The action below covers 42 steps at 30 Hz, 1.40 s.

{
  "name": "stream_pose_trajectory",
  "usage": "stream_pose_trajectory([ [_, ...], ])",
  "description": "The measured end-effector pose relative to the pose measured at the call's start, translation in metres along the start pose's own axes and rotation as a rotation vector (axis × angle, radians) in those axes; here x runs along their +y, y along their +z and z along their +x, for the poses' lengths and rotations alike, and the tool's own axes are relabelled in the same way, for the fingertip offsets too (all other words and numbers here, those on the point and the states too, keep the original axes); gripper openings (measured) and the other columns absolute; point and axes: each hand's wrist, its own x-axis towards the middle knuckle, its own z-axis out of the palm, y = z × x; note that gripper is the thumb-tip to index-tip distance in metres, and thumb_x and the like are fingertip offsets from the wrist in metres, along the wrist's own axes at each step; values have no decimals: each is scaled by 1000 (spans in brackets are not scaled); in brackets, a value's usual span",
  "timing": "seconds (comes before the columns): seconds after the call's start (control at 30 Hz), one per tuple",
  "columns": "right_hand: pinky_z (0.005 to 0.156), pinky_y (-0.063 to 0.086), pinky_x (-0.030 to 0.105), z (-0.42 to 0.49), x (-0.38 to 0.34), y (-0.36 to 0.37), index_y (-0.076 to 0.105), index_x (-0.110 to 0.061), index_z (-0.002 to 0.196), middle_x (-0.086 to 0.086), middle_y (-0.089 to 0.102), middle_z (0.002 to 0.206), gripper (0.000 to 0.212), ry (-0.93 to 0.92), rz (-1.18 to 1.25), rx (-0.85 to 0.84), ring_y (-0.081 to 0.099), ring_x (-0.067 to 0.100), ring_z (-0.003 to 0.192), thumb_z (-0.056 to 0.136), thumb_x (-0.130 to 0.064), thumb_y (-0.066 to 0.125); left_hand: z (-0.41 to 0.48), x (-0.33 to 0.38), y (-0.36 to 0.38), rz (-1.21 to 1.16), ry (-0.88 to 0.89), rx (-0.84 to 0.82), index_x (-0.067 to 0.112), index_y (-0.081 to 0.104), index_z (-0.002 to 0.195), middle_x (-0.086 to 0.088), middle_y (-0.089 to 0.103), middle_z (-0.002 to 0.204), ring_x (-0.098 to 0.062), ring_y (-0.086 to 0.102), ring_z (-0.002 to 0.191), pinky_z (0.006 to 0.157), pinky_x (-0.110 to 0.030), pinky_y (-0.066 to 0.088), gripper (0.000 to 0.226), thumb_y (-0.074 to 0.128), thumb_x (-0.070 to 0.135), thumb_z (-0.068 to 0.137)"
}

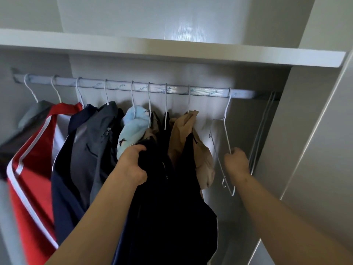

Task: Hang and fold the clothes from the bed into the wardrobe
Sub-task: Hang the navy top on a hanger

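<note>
Progress: roughly mid-task, by my read. Wardrobe rail (145, 88) already carries a row of loaded hangers. From the left: grey piece (36, 111), red jacket (32, 163), navy top (65, 169), dark grey jacket (95, 134), light blue fleece (131, 131), tan garment (181, 134).

Left hand (131, 165) is fisted around a bunched dark garment (168, 217), held in front of the hung row, not yet on a hanger. Right hand (236, 163) has fingers curled round the lower arm of the empty wire hanger (225, 134), whose hook sits on the rail at the right end.

Left to do: likely dress that hanger with the dark garment. No folding visible.

Hidden: bed out of view, so the remaining pile is unknown. Lower wardrobe is cut off. Left-side clothes are blurred. Can't separate the held garment from the black item hung behind it.
</note>
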Motion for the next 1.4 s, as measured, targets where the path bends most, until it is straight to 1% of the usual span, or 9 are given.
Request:
stream_pose_trajectory([
  [0.1, 74, 35, 27, 0, -12, -1, 58, 3, 105, 23, 60, 111, 23, -39, 64, 80, 55, 35, 102, 94, -7, 40, -3, 2, -1, -5, -9, -7, 6, 58, 90, -13, 58, 77, -26, 55, 65, 40, -30, 51, 13, 48, 14, 91],
  [0.2, 73, 33, 25, -6, -23, -1, 58, 2, 105, 17, 58, 100, 23, -94, 88, 100, 51, 27, 90, 94, -8, 40, -7, 2, -8, -17, -8, -20, 5, 58, 90, -13, 58, 78, -27, 55, 66, 33, -35, 50, 12, 49, 12, 91],
  [0.37, 68, 32, 24, -31, -32, 3, 59, -4, 100, 8, 54, 91, 18, -136, 164, 96, 48, 22, 82, 93, -12, 44, -18, 3, -24, -4, 2, -52, 4, 58, 90, -13, 59, 78, -27, 55, 65, 37, -31, 51, 13, 48, 13, 91],
  [0.5, 53, 32, 24, -68, -22, 11, 58, -10, 93, 7, 57, 89, 12, -126, 198, 97, 50, 16, 67, 90, -16, 49, -33, 2, -44, 46, 14, -65, 3, 61, 90, -13, 62, 75, -27, 58, 66, 41, -29, 48, 15, 50, 13, 90],
  [0.63, 50, 34, 21, -122, -7, 21, 59, -12, 88, 4, 58, 80, 10, -66, 219, 145, 48, 13, 63, 87, -17, 50, -52, -6, -78, 132, -36, -26, 2, 60, 79, -16, 61, 80, -30, 58, 73, 51, -38, 45, 18, 52, 14, 90],
  [1.0, 60, 44, 29, -309, 59, 33, 54, -24, 71, -3, 52, 60, 15, 191, 312, 283, 48, 23, 60, 85, -20, 51, -99, -57, -178, 364, -169, -76, 2, 61, 97, -19, 64, 89, -32, 63, 77, 54, -35, 49, 15, 54, 9, 86],
  [1.13, 49, 39, 22, -369, 88, 29, 52, -24, 68, -4, 52, 58, 20, 248, 294, 359, 47, 18, 57, 86, -16, 51, -122, -84, -198, 438, -204, -57, 4, 59, 96, -17, 63, 85, -29, 62, 73, 53, -34, 48, 10, 54, 6, 87],
  [1.23, 58, 40, 28, -398, 106, 27, 53, -22, 68, -3, 51, 56, 19, 279, 292, 335, 46, 21, 57, 87, -17, 52, -135, -101, -206, 488, -236, -64, 5, 57, 83, -16, 61, 78, -28, 60, 67, 54, -34, 48, 5, 54, 5, 87],
  [1.4, 52, 26, 27, -438, 136, 10, 46, 7, 71, 6, 37, 59, 40, 252, 219, 299, 32, 16, 56, 92, -27, 47, -152, -137, -212, 575, -182, -63, 11, 57, 75, -14, 64, 63, -27, 60, 61, 59, -34, 50, 17, 49, 0, 87],
])
